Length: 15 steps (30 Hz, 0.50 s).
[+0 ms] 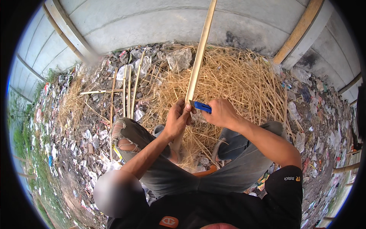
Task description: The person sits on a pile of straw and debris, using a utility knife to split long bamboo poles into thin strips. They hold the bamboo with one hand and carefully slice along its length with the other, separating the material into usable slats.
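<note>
My left hand (177,117) is closed around a long, pale bamboo strip (200,53) in front of me. The strip slants up and away, past the top edge of the view, and its near end runs down between my legs. In my right hand (223,113) is a blue utility knife (203,107), gripped by its handle. The knife's blade end meets the strip right beside my left thumb. Beneath both hands lies a broad heap of straw-coloured shavings (240,80).
Several split bamboo strips (129,89) lie on the ground to the left. Plastic scraps and litter (82,149) cover the soil around me. A grey concrete panel wall (152,26) stands ahead, with a bamboo pole (299,30) leaning at its right. My bent knees flank the work.
</note>
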Motion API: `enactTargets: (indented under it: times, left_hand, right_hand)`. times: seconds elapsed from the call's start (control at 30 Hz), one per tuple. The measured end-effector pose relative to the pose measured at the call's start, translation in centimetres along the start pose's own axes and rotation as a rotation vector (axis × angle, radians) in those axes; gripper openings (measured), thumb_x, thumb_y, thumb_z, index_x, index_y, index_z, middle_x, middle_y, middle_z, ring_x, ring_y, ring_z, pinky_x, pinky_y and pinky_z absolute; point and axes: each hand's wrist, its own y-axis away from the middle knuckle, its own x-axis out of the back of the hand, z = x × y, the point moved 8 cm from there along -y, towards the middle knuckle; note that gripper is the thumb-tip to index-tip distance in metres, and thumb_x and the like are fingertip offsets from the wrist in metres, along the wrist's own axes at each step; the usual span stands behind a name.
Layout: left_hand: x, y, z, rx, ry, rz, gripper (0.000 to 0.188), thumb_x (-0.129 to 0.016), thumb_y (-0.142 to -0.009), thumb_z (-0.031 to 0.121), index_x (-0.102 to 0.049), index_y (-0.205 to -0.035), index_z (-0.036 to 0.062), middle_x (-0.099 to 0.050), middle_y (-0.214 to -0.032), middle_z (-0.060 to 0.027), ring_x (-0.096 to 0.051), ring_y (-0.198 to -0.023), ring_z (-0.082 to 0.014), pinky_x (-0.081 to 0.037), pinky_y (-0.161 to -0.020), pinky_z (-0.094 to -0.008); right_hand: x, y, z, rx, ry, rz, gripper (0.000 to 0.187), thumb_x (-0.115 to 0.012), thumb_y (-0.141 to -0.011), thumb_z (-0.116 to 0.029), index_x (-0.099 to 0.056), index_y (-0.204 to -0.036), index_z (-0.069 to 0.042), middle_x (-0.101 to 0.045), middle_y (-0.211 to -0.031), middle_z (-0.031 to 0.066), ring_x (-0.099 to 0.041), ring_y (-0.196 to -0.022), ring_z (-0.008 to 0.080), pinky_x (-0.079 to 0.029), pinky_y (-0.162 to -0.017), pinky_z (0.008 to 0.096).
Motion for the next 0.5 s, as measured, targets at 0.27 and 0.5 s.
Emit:
enactTargets:
  times: [0.27, 0.5]
  left_hand:
    - [-1.2, 0.3, 1.1, -0.007, -0.176, 0.023, 0.031, -0.057, -0.105, 0.019, -0.051, -0.125, -0.0031, -0.066, -0.087, -0.0044, -0.054, -0.058, -0.0059, -0.045, -0.051, -0.0228]
    - [-1.3, 0.6, 1.3, 0.074, -0.227, 0.096, 0.020, -0.057, -0.105, 0.019, -0.054, -0.108, -0.0012, -0.063, -0.079, -0.0038, -0.054, -0.054, -0.0071, -0.043, -0.047, -0.0242]
  right_hand:
    - [-0.7, -1.8, 2.5, -0.104, 0.090, 0.024, 0.032, -0.067, -0.078, -0.021, -0.057, -0.055, -0.001, -0.055, -0.049, 0.0158, -0.055, -0.043, 0.0313, -0.046, -0.047, 0.0448]
    - [0.7, -4.1, 3.1, -0.039, 0.255, 0.225, 0.031, -0.069, -0.078, -0.021, -0.052, -0.058, -0.005, -0.047, -0.051, 0.0048, -0.043, -0.042, 0.0206, -0.038, -0.043, 0.0425]
